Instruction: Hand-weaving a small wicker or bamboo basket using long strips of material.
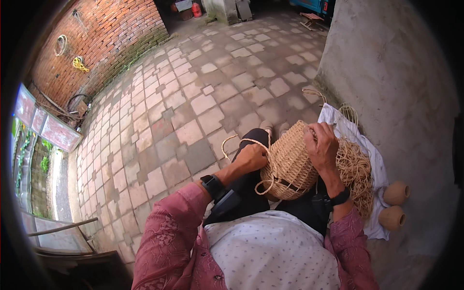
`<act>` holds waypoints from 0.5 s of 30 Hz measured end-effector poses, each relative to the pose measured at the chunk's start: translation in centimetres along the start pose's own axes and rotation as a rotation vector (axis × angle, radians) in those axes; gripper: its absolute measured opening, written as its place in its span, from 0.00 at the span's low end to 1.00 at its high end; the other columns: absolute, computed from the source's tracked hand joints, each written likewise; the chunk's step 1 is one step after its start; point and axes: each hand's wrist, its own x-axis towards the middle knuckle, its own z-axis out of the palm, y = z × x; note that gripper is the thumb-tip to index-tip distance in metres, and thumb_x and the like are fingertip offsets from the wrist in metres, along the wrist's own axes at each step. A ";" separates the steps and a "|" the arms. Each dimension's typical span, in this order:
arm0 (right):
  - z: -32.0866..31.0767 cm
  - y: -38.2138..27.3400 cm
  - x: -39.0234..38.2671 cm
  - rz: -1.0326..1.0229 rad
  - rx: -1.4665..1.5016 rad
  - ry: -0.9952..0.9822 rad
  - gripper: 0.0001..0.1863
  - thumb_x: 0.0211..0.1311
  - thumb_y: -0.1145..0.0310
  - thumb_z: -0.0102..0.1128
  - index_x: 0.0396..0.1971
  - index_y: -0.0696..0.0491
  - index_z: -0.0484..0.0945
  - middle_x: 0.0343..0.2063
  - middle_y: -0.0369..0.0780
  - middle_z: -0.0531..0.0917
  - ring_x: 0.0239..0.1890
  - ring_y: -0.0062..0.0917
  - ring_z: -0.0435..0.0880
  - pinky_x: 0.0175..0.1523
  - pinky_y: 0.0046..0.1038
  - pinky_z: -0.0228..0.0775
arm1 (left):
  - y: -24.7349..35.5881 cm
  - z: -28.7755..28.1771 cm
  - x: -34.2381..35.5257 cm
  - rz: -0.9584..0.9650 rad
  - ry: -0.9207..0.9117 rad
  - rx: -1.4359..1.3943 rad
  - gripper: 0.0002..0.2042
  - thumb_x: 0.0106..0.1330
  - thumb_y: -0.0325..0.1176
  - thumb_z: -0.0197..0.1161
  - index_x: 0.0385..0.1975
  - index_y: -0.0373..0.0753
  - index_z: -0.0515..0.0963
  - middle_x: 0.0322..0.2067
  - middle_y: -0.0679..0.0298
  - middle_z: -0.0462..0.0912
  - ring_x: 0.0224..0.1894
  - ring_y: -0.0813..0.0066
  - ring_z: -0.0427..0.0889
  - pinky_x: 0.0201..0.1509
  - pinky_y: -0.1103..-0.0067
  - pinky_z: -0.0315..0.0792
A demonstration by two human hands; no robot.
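A straw-coloured woven basket [291,166] rests on its side between my knees, over dark trousers. My left hand [252,157] is at its left edge, fingers closed on a twisted straw cord [231,139]. The cord arcs out past the wrist, and a loose loop of it hangs by the basket's lower left. My right hand [323,146] lies along the basket's upper right side, fingers curled in against the weave. The fingertips are partly hidden, so whether a strand is pinched there is unclear.
A heap of loose straw cord [355,169] lies on a white cloth [376,145] to my right. Two small round tan pots [397,193] sit beside it, near a grey wall [386,72]. Paving [193,101] stretches ahead to a brick wall [116,29] with hanging coils.
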 end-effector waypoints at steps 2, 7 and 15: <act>0.0 0.4 -0.3 0.016 0.022 0.000 0.09 0.59 0.66 0.60 0.30 0.57 0.79 0.29 0.42 0.79 0.33 0.38 0.78 0.38 0.37 0.71 | -0.1 -0.2 0.4 0.025 -0.077 -0.074 0.13 0.54 0.35 0.57 0.35 0.38 0.84 0.33 0.44 0.83 0.39 0.46 0.83 0.45 0.62 0.77; 0.0 2.2 0.1 0.104 0.213 -0.050 0.10 0.61 0.64 0.60 0.29 0.57 0.79 0.27 0.42 0.79 0.30 0.37 0.79 0.35 0.34 0.71 | 2.5 -2.8 -2.8 0.055 -0.221 -0.301 0.10 0.63 0.35 0.60 0.30 0.32 0.80 0.23 0.62 0.83 0.20 0.79 0.81 0.21 0.80 0.75; 3.3 4.5 0.3 0.015 0.078 -0.072 0.14 0.62 0.58 0.61 0.28 0.54 0.78 0.26 0.42 0.78 0.30 0.38 0.79 0.35 0.37 0.70 | 2.3 -2.0 -3.3 -0.185 -0.327 -0.852 0.05 0.67 0.32 0.60 0.32 0.37 0.78 0.22 0.67 0.82 0.19 0.81 0.79 0.20 0.85 0.70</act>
